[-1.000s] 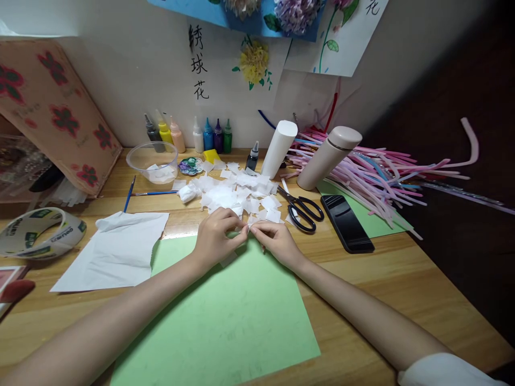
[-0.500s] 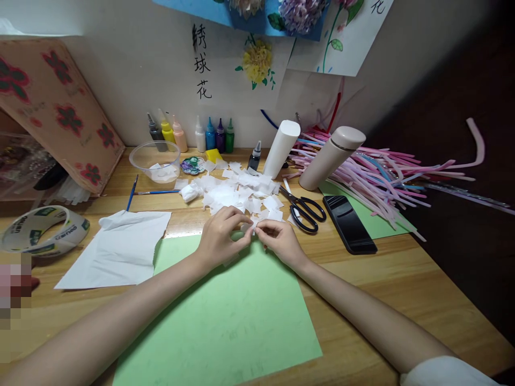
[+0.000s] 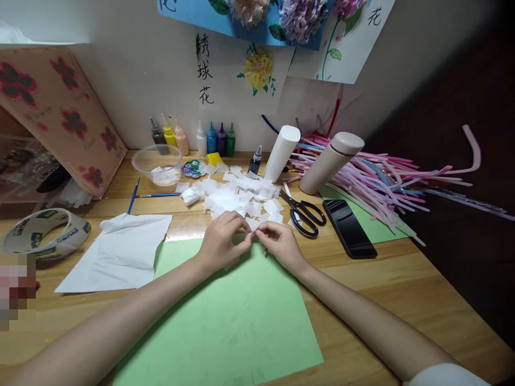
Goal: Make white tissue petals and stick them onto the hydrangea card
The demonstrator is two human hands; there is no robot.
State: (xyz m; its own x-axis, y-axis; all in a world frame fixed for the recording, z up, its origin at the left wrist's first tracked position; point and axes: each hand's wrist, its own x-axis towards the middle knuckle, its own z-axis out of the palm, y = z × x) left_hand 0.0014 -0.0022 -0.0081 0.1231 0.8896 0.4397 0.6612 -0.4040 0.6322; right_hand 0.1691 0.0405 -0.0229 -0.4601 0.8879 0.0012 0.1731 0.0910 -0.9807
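My left hand [image 3: 222, 240] and my right hand [image 3: 280, 244] meet fingertip to fingertip over the far edge of a green paper sheet [image 3: 225, 321]. Both pinch one small white tissue piece [image 3: 254, 234] between thumbs and fingers. Just beyond them lies a heap of white tissue squares [image 3: 233, 194] on the wooden desk [image 3: 402, 289].
Black scissors [image 3: 304, 212] and a dark phone [image 3: 348, 228] lie right of the heap. A white tissue sheet [image 3: 120, 252], tape roll [image 3: 44, 234], brush [image 3: 132, 196] and clear bowl [image 3: 157, 164] are left. Paint bottles [image 3: 209, 138], two cylinders [image 3: 330, 162] and pink pipe cleaners [image 3: 386, 177] line the back.
The hands have stayed together at the green sheet's far edge, their fingers working the small tissue piece slightly. The view has tilted a little; nothing else moved.
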